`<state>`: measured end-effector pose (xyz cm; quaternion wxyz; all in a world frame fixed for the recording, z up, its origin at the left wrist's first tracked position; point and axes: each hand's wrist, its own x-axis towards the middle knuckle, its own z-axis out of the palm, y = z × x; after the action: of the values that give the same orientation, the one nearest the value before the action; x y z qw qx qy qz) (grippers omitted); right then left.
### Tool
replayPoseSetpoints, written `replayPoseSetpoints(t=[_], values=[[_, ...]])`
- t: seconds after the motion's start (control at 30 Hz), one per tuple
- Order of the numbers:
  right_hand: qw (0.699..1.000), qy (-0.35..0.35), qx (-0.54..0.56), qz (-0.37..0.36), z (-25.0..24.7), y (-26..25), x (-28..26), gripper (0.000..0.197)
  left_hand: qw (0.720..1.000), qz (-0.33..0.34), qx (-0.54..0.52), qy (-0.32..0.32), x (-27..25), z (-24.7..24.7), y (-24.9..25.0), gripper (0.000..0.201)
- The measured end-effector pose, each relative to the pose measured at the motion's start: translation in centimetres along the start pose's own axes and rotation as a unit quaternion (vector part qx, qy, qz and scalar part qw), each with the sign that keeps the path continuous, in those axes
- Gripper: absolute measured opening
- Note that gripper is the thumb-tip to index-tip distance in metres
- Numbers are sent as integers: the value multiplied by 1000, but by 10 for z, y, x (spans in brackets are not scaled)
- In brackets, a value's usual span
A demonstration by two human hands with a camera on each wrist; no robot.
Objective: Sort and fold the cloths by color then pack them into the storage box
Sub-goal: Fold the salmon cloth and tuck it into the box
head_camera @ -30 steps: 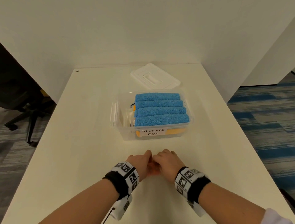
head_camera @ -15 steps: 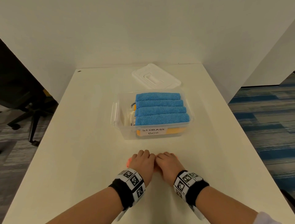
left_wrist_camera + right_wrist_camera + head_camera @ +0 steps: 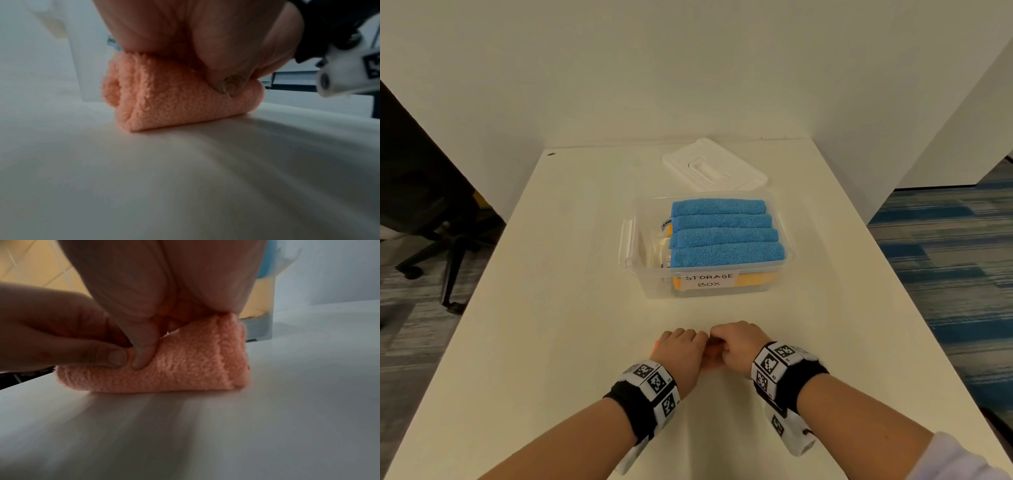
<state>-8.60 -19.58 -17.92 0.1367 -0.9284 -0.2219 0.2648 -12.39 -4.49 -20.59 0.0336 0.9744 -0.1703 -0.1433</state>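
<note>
A small pink cloth (image 3: 174, 100) (image 3: 180, 369), folded into a tight bundle, lies on the white table near its front edge. Both hands curl over it side by side: my left hand (image 3: 681, 349) grips its left part and my right hand (image 3: 736, 346) its right part, thumbs pressed into the near side. In the head view the hands hide almost all of it; only a pink sliver (image 3: 655, 344) shows. Beyond stands the clear storage box (image 3: 650, 281), labelled, with several folded blue cloths (image 3: 722, 236) on top of yellow cloths (image 3: 756, 278).
The box's white lid (image 3: 714, 166) lies behind the box near the wall. The white table (image 3: 551, 308) ends at floor drops on both sides. A black office chair (image 3: 431, 212) stands at the left.
The hands flattened over the cloth half a second ago, then curled back round it. They stay in the same spot on the table.
</note>
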Motion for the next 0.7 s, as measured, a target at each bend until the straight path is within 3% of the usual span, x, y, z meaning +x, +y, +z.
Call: replayPoseSetpoints(t=[0.13,0.33,0.53,0.7], values=[[998,38,-50,-2,9,0,-4,26,999,-14,-27,-22,13,-4,-5,22],[956,250,-120,-96,51,5,-21,29,992,-43,-95,-69,25,-15,-6,23],[956,237,-162,-67,64,13,-15,42,986,-70,-129,-84,26,-20,-5,25],[957,215,-191,-42,61,11,-7,33,1000,-5,18,1,3,-9,3,36]])
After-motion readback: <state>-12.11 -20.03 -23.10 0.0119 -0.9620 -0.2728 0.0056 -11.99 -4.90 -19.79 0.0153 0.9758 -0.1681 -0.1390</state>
